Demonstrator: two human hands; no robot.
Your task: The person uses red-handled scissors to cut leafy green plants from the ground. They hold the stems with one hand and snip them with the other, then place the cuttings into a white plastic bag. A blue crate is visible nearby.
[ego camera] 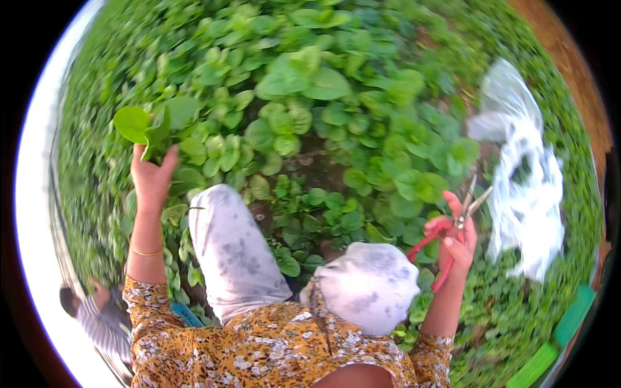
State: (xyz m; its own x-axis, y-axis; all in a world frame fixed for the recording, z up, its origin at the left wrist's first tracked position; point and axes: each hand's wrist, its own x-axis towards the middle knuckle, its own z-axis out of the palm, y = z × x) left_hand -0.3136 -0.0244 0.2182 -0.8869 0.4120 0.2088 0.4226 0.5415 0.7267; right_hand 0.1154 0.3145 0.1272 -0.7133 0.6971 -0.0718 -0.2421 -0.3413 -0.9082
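In my left hand (154, 169), raised over the plants at the left, I hold a few broad green leaves (133, 124). My right hand (458, 245) is on the right, around a pair of red-handled scissors (459, 222). Their pointed metal blades are spread apart and aim up and away from me, with nothing seen between them. Low leafy green plants (286, 126) with rounded leaves grow before me and between my knees. Just to the right of the scissors lies a crumpled clear plastic bag (526, 194) on the plants.
Bare soil (315, 162) shows between the plants in front of my knees. At the lower right rim lie bright green objects (558, 334) I cannot identify. A blue object (187, 315) is partly hidden beside my left sleeve. Another person (102, 320) in a striped top is at the lower left.
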